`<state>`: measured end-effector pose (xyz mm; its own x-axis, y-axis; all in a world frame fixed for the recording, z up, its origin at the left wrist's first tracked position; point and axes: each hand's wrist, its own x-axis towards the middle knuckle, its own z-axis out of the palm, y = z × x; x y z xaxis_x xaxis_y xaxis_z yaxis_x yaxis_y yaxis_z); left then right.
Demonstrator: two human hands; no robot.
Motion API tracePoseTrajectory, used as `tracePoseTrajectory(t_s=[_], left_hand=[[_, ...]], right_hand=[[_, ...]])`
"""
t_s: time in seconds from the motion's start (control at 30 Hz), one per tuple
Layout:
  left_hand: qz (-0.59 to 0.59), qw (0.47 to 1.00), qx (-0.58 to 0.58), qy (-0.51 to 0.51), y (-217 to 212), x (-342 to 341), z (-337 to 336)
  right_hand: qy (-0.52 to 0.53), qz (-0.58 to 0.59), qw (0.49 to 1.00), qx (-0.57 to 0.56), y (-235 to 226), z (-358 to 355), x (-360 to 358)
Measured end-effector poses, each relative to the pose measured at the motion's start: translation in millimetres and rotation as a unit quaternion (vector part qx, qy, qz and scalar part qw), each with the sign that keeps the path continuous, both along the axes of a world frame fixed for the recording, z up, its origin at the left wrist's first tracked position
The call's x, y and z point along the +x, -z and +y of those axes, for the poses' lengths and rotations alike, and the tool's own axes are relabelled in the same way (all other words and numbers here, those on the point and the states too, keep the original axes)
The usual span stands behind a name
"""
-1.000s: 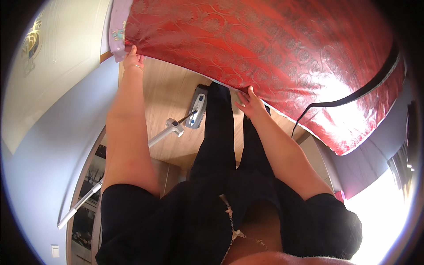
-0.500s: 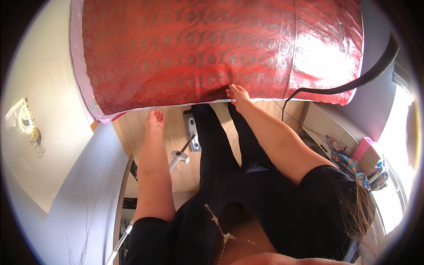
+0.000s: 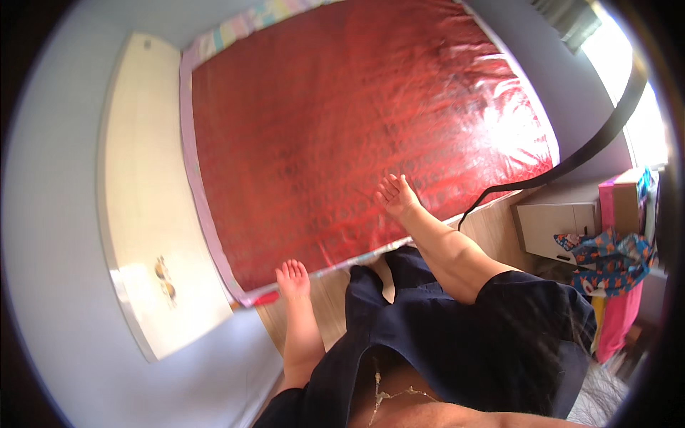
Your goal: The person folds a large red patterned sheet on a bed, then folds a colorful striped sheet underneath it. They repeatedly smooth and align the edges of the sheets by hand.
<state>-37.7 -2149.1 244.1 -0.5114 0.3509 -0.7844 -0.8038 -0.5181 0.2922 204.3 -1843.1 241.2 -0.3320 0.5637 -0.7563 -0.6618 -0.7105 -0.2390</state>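
Observation:
A shiny red patterned cover (image 3: 285,143) lies over a bed, with a pale patterned sheet (image 3: 191,143) showing along its edges. Just past the bed's near edge, my right hand (image 3: 398,196) is held over the cover, its fingers apart and nothing in it. My left hand (image 3: 292,279) is at the near left edge of the bed, open with its palm turned up and empty. Whether either hand touches the cover, I cannot tell.
A long white board with a gold emblem (image 3: 164,278) runs along the bed's left side. At right stands a small cabinet (image 3: 546,225), beside blue patterned cloth (image 3: 614,260) and pink cloth (image 3: 621,324). A black strap (image 3: 571,165) curves in from the right. Wood floor (image 3: 328,299) shows near my legs.
My view has lifted, so the whole bed shows and the floor tool by my left arm is out of sight. Both hands stay empty; my right hand's fingers are more spread.

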Motion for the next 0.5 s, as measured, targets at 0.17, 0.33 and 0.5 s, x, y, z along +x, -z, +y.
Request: tracePoseTrajectory(t_s=[0.17, 0.33, 0.5], left_hand=[[-0.002, 0.995, 0.078, 0.068, -78.8, 25.1, 60.7], [-0.025, 0.981, 0.129, 0.146, -118.5, 49.6, 106.9], [-0.015, 0.961, 0.178, 0.209, -136.5, 63.1, 146.9]], right_hand=[[0.196, 0.105, 0.974, 0.031, -102.2, 63.4, 50.0], [0.281, 0.176, 0.929, 0.167, -183.5, 61.2, 154.0], [0.353, 0.143, 0.884, 0.271, -223.7, 29.5, 274.2]])
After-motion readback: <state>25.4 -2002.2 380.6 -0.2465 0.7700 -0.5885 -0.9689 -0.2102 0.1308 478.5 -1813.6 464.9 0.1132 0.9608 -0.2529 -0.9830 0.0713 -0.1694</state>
